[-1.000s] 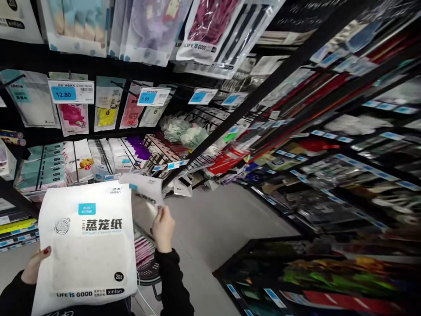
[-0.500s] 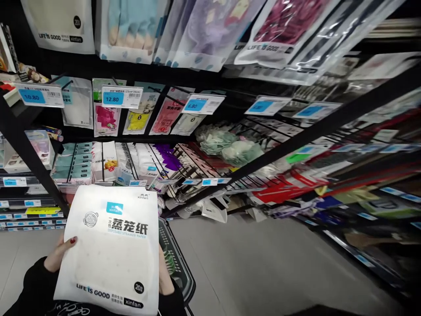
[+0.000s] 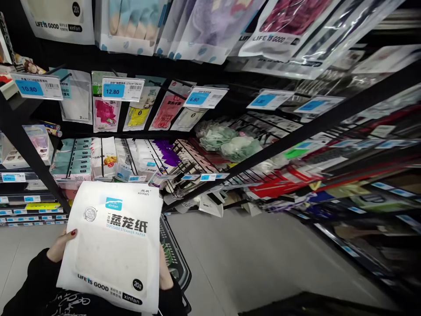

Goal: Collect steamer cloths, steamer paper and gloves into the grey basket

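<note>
A white packet of disposable steamer paper faces me at the lower left, held slightly tilted in front of my body. My left hand grips its left edge, with the thumb and its red nail on the front and the other fingers behind. On the right edge is my right hand; its fingers are hidden behind the packet, and only the side of the hand and wrist show. Behind the packet stands a dark grey shopping basket with something green inside, partly covered.
Store racks rise ahead, with hanging glove packs, price tags and mesh bath puffs. Boxed goods hang lower down. A black rail slants across the racks. Grey floor stretches to the right.
The shelves sit slightly higher in view. Both hands still hold the packet, which has shifted a little and turned slightly.
</note>
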`<act>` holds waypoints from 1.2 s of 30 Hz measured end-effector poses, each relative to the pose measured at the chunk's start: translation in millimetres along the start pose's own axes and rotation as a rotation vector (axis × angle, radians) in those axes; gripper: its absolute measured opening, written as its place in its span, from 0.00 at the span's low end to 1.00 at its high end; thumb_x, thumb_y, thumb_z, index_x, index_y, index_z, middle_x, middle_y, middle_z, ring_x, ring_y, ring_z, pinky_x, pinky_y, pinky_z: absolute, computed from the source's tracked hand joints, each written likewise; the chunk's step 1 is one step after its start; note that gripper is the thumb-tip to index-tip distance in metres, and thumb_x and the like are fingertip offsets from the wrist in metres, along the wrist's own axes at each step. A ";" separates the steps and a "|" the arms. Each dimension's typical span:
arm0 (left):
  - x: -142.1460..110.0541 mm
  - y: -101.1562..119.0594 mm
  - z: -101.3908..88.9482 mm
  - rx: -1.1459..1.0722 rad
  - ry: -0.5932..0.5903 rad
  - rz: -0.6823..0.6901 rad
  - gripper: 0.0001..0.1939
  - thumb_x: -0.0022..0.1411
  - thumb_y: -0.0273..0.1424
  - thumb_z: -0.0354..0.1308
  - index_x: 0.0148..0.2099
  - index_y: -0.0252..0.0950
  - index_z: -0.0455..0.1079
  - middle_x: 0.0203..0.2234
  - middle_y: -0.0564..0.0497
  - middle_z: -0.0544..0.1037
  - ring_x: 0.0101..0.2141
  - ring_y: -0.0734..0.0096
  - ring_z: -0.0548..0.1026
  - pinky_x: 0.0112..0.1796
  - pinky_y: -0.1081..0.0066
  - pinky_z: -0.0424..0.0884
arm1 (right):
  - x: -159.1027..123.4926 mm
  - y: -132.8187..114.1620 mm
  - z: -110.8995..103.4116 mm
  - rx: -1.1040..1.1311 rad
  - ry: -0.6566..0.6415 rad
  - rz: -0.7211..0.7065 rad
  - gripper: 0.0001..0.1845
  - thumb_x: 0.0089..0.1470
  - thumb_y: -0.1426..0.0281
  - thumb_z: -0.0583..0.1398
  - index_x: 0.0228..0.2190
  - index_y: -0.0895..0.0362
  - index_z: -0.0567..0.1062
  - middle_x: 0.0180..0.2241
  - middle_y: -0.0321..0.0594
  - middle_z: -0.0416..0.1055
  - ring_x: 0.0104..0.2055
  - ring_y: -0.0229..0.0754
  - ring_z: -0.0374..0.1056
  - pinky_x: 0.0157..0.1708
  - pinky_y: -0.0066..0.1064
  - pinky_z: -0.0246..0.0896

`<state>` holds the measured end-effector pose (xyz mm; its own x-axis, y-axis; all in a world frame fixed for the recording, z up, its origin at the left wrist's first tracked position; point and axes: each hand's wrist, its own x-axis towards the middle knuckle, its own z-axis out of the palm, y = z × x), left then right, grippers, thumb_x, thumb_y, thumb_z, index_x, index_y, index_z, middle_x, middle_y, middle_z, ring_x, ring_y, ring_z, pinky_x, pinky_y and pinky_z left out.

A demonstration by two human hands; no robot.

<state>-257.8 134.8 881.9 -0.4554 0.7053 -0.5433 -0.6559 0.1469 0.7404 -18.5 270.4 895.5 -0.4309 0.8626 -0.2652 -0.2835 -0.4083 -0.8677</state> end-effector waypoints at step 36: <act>-4.3 9.2 -10.0 0.140 0.102 -0.067 0.54 0.36 0.35 0.72 0.64 0.51 0.50 0.32 0.56 0.83 0.32 0.51 0.80 0.27 0.68 0.78 | 16.2 -102.5 -121.4 -0.310 0.406 -0.383 0.28 0.41 0.44 0.60 0.31 0.56 0.75 0.32 0.46 0.74 0.37 0.48 0.69 0.38 0.40 0.64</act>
<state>-267.8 126.2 887.2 -0.4769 0.6181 -0.6250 -0.5994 0.2914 0.7455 107.6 362.5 929.1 0.0285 0.9996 0.0019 -0.0660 0.0038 -0.9978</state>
